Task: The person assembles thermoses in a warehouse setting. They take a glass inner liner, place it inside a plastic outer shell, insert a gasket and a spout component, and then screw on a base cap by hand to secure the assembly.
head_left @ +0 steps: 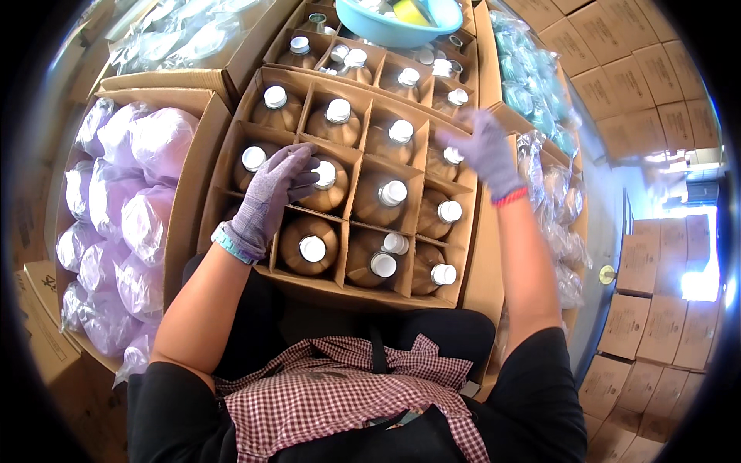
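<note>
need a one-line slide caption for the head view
Gloved left hand and gloved right hand over white-capped bottles in a divided cardboard box.

You have one divided carton [347, 295] at your lap, with eleven capped bottles [310, 250] in sight — a twelfth cell [231, 208] sits partly behind your left hand [270, 189], its contents too hidden to count. You also have one extra cap [396, 244], one basin [386, 32], one apron [340, 413] and two gloves, counting your right hand [485, 154]. Purple bags [147, 216] and stacked boxes [656, 324] overlap — too many to number exactly.
</note>
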Available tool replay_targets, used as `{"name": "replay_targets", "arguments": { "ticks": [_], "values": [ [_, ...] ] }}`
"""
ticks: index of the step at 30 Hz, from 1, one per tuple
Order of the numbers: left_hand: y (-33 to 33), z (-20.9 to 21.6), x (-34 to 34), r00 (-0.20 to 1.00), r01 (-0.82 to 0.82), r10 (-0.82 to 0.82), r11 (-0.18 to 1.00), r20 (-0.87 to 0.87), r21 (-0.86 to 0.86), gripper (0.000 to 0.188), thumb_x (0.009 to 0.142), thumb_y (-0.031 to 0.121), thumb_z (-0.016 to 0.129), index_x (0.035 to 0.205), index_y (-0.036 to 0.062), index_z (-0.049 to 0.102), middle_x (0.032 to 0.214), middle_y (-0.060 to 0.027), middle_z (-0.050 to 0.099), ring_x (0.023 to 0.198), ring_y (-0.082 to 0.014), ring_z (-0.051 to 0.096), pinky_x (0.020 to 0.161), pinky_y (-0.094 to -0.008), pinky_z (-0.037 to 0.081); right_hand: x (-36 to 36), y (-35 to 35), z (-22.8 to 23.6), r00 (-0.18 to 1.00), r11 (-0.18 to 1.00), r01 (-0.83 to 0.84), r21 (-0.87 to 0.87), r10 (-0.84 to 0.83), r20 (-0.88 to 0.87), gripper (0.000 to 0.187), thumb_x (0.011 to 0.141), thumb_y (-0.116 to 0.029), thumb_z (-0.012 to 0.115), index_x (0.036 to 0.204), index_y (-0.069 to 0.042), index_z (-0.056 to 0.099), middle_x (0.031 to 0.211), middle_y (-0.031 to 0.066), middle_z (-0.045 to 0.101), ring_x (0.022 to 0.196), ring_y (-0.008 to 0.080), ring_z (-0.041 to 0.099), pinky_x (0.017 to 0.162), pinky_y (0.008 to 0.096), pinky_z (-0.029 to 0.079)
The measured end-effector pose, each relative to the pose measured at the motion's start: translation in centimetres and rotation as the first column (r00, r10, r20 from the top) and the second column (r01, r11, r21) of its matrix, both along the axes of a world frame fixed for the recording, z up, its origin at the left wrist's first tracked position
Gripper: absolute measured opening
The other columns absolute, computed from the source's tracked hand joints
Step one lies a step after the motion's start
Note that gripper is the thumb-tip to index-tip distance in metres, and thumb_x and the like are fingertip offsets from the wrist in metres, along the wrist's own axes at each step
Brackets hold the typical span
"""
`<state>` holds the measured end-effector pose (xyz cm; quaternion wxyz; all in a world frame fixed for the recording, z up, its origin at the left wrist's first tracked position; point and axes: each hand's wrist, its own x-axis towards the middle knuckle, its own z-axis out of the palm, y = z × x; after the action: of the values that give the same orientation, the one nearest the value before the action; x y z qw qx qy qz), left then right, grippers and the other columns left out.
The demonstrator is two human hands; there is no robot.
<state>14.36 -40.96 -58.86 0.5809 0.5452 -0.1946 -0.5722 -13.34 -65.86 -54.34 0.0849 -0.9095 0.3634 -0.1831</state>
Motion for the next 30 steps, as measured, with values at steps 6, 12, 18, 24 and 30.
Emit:
{"name": "replay_targets", "arguments": {
  "ticks": [6,12,18,24,30],
  "values": [
    [0.7,0.7,0.3,0.999,0.009,-0.006,0.999,0.053,-0.054,0.043,0.104,0.042,0.058,0.132,0.0095,0.061,0.117,-0.0032,0.068,0.103,-0.0146,0.065,0.094,-0.0317,0.051,-2.5,15.0,-7.0,0.790,0.895,-0.404,0.188,0.445,-0.422,0.021,0.075,-0.011,0.074,0.096,-0.015,0.075,0.153,0.0198,0.044,0.142,0.0383,0.043,0.118,0.0499,0.035],
    [0.0,0.6,-0.5,0.999,0.011,-0.010,1.000,0.033,-0.028,0.042,0.103,0.042,0.060,0.131,0.0107,0.062,0.115,-0.0025,0.069,0.101,-0.0141,0.066,0.091,-0.0304,0.051,-3.2,17.2,-11.1,0.696,0.946,-0.321,0.037,0.262,-0.669,0.030,0.095,-0.019,0.059,0.123,-0.018,0.069,0.154,0.0152,0.046,0.146,0.0334,0.037,0.122,0.0463,0.026],
    [0.6,0.8,-0.2,0.996,0.004,0.003,0.997,0.090,-0.071,0.040,0.105,0.038,0.060,0.135,0.0107,0.060,0.112,-0.0032,0.066,0.097,-0.0137,0.064,0.088,-0.0291,0.052,-2.0,11.3,-5.4,0.811,0.926,-0.134,0.353,0.307,-0.498,0.042,0.077,-0.021,0.075,0.113,-0.005,0.059,0.106,0.0170,0.065,0.099,0.0339,0.068,0.086,0.0419,0.056],
    [2.0,1.9,1.4,0.995,-0.064,0.065,0.998,0.074,-0.021,0.041,0.105,0.036,0.059,0.137,0.0092,0.060,0.119,-0.0071,0.066,0.103,-0.0165,0.066,0.091,-0.0320,0.054,-0.1,1.9,3.2,0.961,0.988,0.152,0.036,-0.156,0.229,0.079,0.078,-0.036,0.084,0.141,-0.003,0.051,0.128,0.0247,0.061,0.115,0.0379,0.064,0.098,0.0418,0.053],
    [6.5,3.0,1.9,0.959,-0.197,0.229,0.962,0.167,-0.186,0.045,0.105,0.037,0.059,0.139,0.0063,0.058,0.115,-0.0048,0.068,0.100,-0.0137,0.066,0.086,-0.0311,0.053,-3.4,9.5,0.3,0.958,0.950,-0.121,0.287,0.035,0.286,0.050,0.084,-0.036,0.076,0.122,-0.005,0.066,0.113,0.0196,0.068,0.104,0.0340,0.067,0.092,0.0413,0.054]
  ]
}}
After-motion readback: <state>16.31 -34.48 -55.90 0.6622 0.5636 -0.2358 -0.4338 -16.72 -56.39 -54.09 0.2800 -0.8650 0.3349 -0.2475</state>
